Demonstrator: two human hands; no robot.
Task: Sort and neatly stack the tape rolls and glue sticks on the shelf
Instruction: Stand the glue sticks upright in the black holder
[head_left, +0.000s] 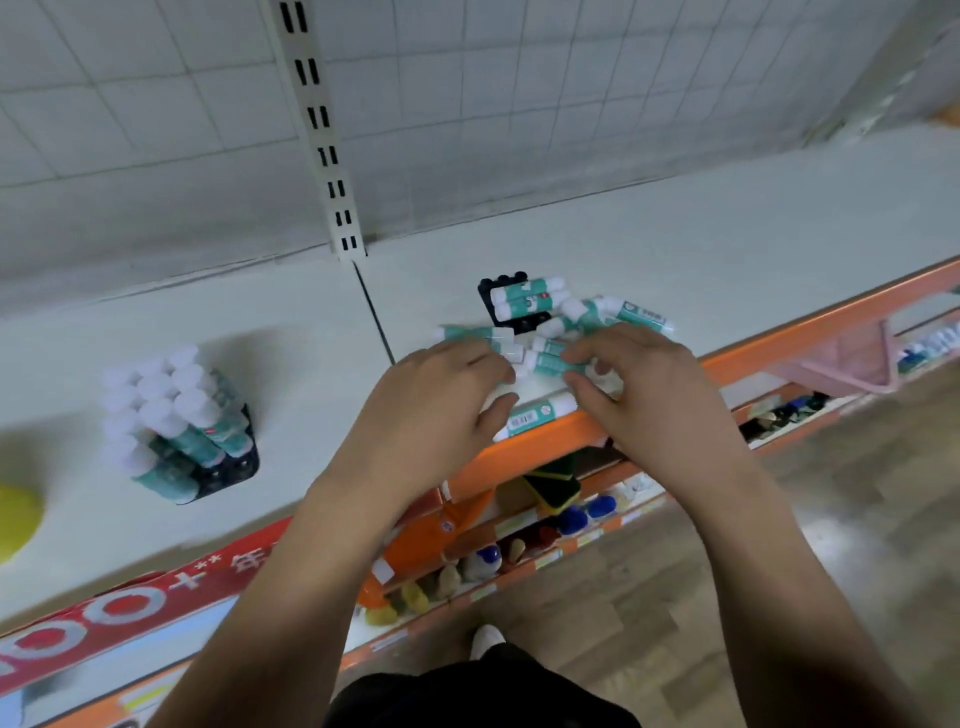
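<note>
Several loose teal-and-white glue sticks (550, 358) lie in a jumble near the front edge of the white shelf (675, 249). My left hand (436, 410) and my right hand (644, 389) sit over the pile with fingers curled around sticks. One glue stick (535, 415) lies along the shelf's front lip between my thumbs. Two sticks (524, 299) rest on a black tray (511, 306) behind the pile. To the left, a second black tray (228, 467) holds several upright glue sticks (166, 405). No tape rolls are visible.
A slotted white upright (322, 130) and wire-grid back panel stand behind the shelf. A yellow object (15, 519) sits at the far left. The orange shelf edge (779, 338) overhangs lower shelves with small goods, and a pink basket (852, 364) hangs at right.
</note>
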